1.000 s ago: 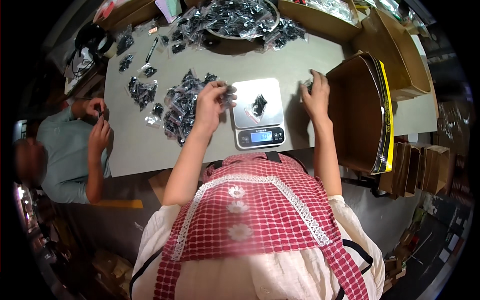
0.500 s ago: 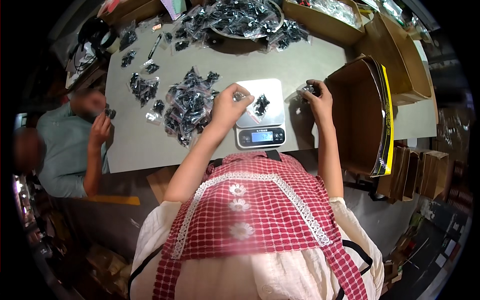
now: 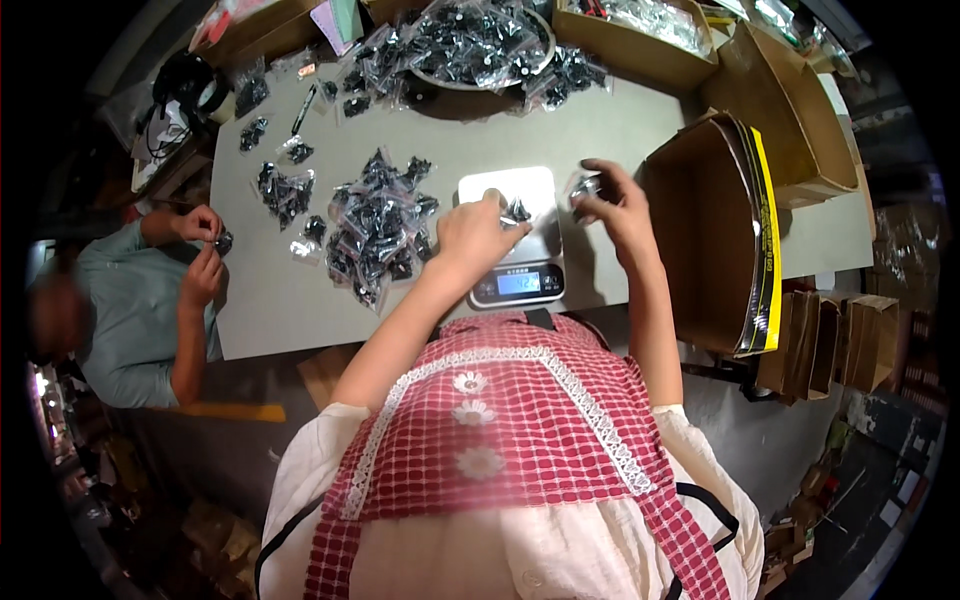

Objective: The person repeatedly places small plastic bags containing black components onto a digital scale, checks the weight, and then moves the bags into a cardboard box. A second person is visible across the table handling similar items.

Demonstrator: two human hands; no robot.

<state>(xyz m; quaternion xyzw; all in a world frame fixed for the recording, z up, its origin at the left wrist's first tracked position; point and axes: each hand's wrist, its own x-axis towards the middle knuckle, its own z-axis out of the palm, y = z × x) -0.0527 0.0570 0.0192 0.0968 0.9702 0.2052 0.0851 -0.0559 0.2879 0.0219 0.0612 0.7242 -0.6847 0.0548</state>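
Observation:
A white digital scale (image 3: 546, 250) with a lit display stands in front of me. On its plate lies a small clear plastic bag of black parts (image 3: 517, 212). My left hand (image 3: 472, 236) reaches over the plate from the left, its thumb and fingers closed around that bag; the fingertips are partly hidden. Just right of the scale, my right hand (image 3: 622, 208) is raised above the table, pinching another small clear bag with dark contents (image 3: 584, 188). Left of the scale spreads a heap of similar filled bags (image 3: 375, 225).
An open cardboard box (image 3: 700, 230) stands close on the right, with another carton (image 3: 785, 120) behind it. At the back, a round basin (image 3: 550, 55) overflows with filled bags. Smaller bag groups (image 3: 285, 192) and a pen (image 3: 304, 110) lie left. A co-worker (image 3: 150, 300) handles a small item there.
My left hand has moved right and down onto the bag on the scale. My right hand has come left toward the scale with its bag. The co-worker's second hand has come up.

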